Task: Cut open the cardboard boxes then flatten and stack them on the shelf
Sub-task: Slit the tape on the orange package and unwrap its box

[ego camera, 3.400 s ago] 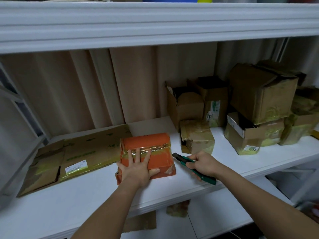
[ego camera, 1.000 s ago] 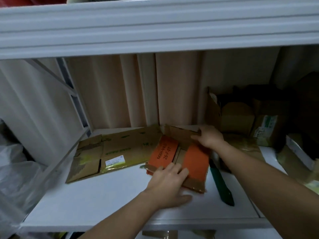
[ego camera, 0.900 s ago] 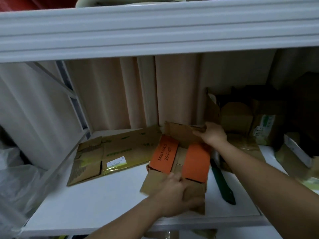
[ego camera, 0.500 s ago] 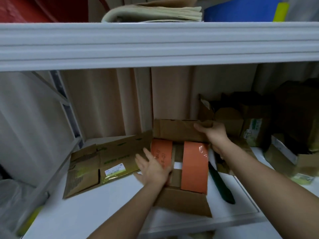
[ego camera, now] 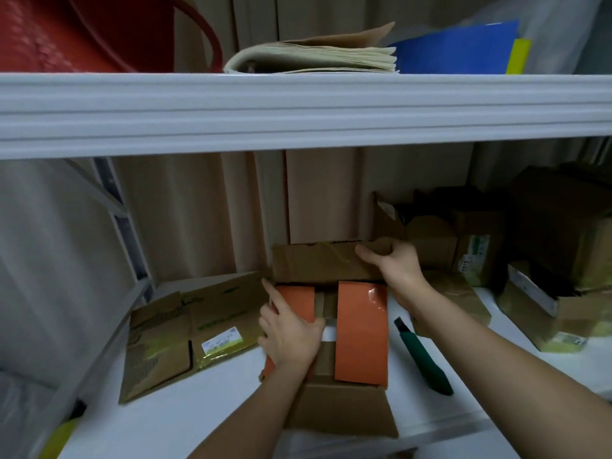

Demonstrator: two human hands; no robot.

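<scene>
An orange box (ego camera: 361, 332), cut open, lies spread on the white shelf (ego camera: 165, 415) with its brown flaps out front and back. My left hand (ego camera: 288, 336) presses flat on its left orange panel. The far brown flap stands upright, gripped at its right top corner by my right hand (ego camera: 394, 263). A flattened brown box (ego camera: 192, 329) with a white label lies to the left. The green utility knife (ego camera: 424, 359) rests on the shelf just right of the orange box, under my right forearm.
Several unopened taped cardboard boxes (ego camera: 536, 260) crowd the right of the shelf. The upper shelf's thick white edge (ego camera: 298, 111) hangs overhead, carrying a red bag, folded paper and a blue folder. A metal upright stands at the left.
The knife has been put down on the shelf and the orange box opened out. My right hand took the far flap and lifted it upright; my left hand shifted onto the left panel.
</scene>
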